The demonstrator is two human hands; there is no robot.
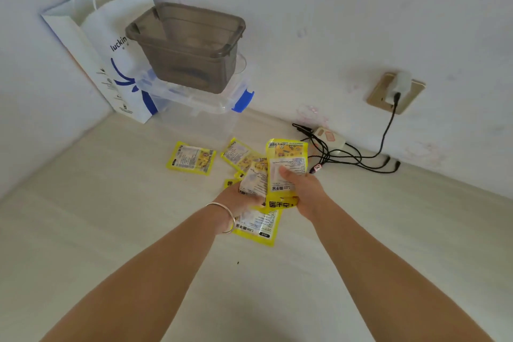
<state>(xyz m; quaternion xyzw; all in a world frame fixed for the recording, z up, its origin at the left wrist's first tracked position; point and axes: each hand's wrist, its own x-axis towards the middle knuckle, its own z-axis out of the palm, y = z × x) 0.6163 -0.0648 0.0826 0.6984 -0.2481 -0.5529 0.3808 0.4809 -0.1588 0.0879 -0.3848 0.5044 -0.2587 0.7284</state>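
The left hand (238,198), a silver bangle (226,219) on its wrist, pinches a crumpled packet (254,180). Just beside it, the right hand (304,191) grips a yellow upright packet (287,157). Loose packets (191,158) lie on the pale surface (111,203) below and ahead, near the stacked plastic boxes (188,47).

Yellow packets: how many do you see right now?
6: lone packet at left; rear packet behind the hands; upright packet gripped by right hand; pale packet gripped by left hand; packet corner beside it; low packet under the left wrist. Overlaps may hide more.
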